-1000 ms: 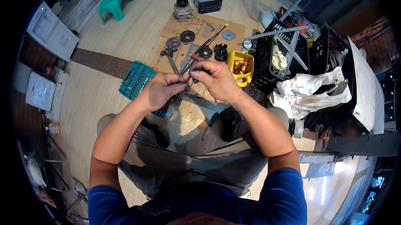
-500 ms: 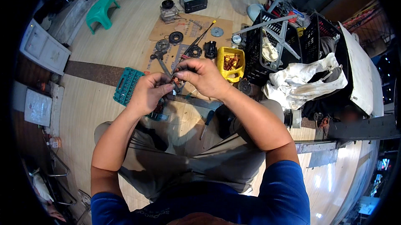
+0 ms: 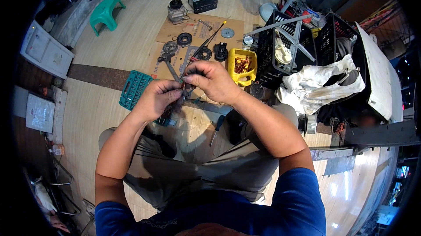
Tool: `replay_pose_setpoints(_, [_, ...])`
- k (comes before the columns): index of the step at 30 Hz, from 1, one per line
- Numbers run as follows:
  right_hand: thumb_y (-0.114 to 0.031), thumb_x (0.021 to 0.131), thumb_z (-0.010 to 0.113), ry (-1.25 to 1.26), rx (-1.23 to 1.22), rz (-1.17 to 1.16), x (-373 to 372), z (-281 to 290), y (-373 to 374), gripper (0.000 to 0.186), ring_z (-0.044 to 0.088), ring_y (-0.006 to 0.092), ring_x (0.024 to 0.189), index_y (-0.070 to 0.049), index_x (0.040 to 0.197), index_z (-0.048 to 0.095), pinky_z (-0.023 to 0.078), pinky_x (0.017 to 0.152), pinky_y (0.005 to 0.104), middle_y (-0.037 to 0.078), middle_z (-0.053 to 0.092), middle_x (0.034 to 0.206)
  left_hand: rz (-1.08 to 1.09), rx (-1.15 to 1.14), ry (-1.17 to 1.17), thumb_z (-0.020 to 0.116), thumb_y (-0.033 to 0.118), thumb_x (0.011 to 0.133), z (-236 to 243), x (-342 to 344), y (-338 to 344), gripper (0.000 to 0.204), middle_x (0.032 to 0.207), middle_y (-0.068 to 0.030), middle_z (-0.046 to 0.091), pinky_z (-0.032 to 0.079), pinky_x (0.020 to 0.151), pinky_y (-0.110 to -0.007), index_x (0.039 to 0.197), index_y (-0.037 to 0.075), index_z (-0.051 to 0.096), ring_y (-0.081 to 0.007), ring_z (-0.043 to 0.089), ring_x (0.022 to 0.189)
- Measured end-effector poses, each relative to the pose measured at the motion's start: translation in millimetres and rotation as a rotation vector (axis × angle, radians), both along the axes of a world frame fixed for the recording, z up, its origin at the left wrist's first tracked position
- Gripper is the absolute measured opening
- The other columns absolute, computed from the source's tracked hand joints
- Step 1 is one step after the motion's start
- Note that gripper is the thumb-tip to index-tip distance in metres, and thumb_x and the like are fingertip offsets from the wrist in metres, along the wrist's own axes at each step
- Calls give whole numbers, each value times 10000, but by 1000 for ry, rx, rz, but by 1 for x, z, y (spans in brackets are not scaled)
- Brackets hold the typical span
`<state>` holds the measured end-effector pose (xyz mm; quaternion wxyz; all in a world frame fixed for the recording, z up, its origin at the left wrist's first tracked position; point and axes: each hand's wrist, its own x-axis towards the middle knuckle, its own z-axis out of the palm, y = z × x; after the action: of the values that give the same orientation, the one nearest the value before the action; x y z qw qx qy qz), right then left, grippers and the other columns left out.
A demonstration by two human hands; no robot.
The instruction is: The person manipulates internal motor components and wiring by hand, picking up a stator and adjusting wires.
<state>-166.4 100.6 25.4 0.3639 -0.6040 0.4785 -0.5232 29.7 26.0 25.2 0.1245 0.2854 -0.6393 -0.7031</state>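
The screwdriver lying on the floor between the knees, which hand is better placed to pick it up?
Probably the right hand: the screwdriver lies almost straight below it. The left hand sits further to the left. Both hands are pinching a small part, so one must let go first.

wood floor [image 3: 131,43] | cardboard sheet [image 3: 175,27] matt | glossy yellow plastic bin [image 3: 242,65]

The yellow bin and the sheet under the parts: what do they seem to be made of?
The yellow bin looks like moulded plastic: even colour, slight sheen, rounded rim. The sheet looks like matt brown corrugated cardboard, flat with cut edges and stains, though no fluting shows.
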Motion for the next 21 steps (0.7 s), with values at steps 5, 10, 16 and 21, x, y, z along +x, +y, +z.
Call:
replay_pose_setpoints(5, [-108, 878, 630, 12, 56, 28, -1, 0, 1, 152, 611, 114, 791, 25, 952, 628, 503, 729, 265, 66, 655, 842, -17, 174, 81, 577, 42, 910, 1, -1, 1, 100, 769, -1, 616, 460, 597, -225, 963, -13, 642, -70, 559, 665])
replay_pose_setpoints(10, [-103, 882, 616, 233, 54, -93, -1, 3, -2, 131, 633, 160, 737, 20, 928, 618, 502, 692, 287, 104, 654, 812, 74, -131, -46, 623, 62, 887, 7, -6, 6, 107, 788, 0, 632, 456, 606, -218, 965, -9, 643, -61, 565, 688])
replay_pose_setpoints(16, [-194, 851, 648, 391, -155, -146, -3, 4, -2, 211, 565, 337, 699, -23, 762, 562, 441, 724, 401, 160, 560, 711, 78, -268, -77, 641, 72, 878, 5, -4, 4, 111, 742, 2, 621, 441, 566, -215, 955, -8, 638, -56, 556, 648])
replay_pose_setpoints(21, [-188, 856, 644, 346, -144, -40, -9, 7, -1, 185, 574, 324, 718, -39, 772, 573, 433, 777, 388, 134, 568, 708, 28, -54, 16, 607, 75, 904, 5, 3, 3, 93, 702, -8, 587, 412, 498, -219, 934, -10, 629, -67, 528, 584])
